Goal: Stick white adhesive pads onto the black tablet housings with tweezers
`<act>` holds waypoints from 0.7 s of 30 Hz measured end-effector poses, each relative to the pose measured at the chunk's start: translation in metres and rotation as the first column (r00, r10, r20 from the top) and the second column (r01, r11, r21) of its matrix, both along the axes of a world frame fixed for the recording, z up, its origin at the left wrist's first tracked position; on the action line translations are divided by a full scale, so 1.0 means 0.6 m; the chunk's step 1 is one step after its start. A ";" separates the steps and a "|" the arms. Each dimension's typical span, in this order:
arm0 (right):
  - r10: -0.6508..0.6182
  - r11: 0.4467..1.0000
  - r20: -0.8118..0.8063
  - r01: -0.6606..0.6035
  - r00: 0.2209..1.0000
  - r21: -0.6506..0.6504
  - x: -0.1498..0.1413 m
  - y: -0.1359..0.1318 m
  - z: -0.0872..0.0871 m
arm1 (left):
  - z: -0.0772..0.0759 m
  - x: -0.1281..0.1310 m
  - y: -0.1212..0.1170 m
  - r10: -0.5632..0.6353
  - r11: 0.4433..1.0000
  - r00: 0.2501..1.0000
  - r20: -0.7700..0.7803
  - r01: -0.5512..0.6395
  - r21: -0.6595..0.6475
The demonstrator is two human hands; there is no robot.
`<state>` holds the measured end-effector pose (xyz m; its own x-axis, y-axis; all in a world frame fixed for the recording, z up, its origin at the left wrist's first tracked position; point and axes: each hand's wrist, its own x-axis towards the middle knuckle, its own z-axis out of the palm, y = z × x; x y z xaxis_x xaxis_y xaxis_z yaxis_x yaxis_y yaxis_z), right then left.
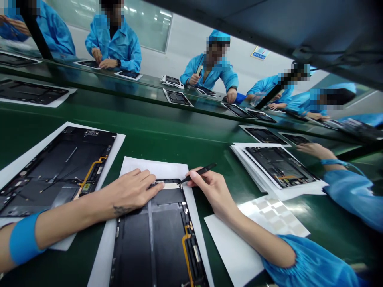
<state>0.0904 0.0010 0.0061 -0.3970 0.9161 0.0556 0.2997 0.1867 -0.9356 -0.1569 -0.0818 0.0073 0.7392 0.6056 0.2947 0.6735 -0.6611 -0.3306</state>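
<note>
Green-topped assembly bench (206,137) in a bright factory room, with a further row of bench and blue-smocked co-workers (112,40) beyond.

Left of the central tablet housing (155,239): a second open tablet housing (54,171), black inside, with a yellow flex cable (89,174), lying on its own white paper sheet (110,159).

Over the top end of the central tablet housing: left hand (134,187), palm down, fingers together and extended, fingertips resting on the housing's upper edge beside a pale strip (172,185). Beneath the housing, a white paper sheet (149,167); along its right side, another yellow flex cable (186,247).

Just right of the pale strip: right hand (206,187), thumb and fingers closed in a pinch on a black spudger (203,171), tip at the housing's upper edge; contact not clear.

Right of the central tablet housing: a sheet of pale adhesive pads (275,215) on white paper (230,247); farther up, a third housing (279,167) on stacked paper (239,167). Beyond it, a co-worker's hand (317,150) in a blue sleeve (353,195), apart from both hands.
</note>
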 end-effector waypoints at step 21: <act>0.011 0.997 0.016 -0.012 1.000 0.070 -0.003 -0.002 0.000 | -0.006 0.000 -0.002 0.034 0.999 0.999 -0.026 -0.034 -0.011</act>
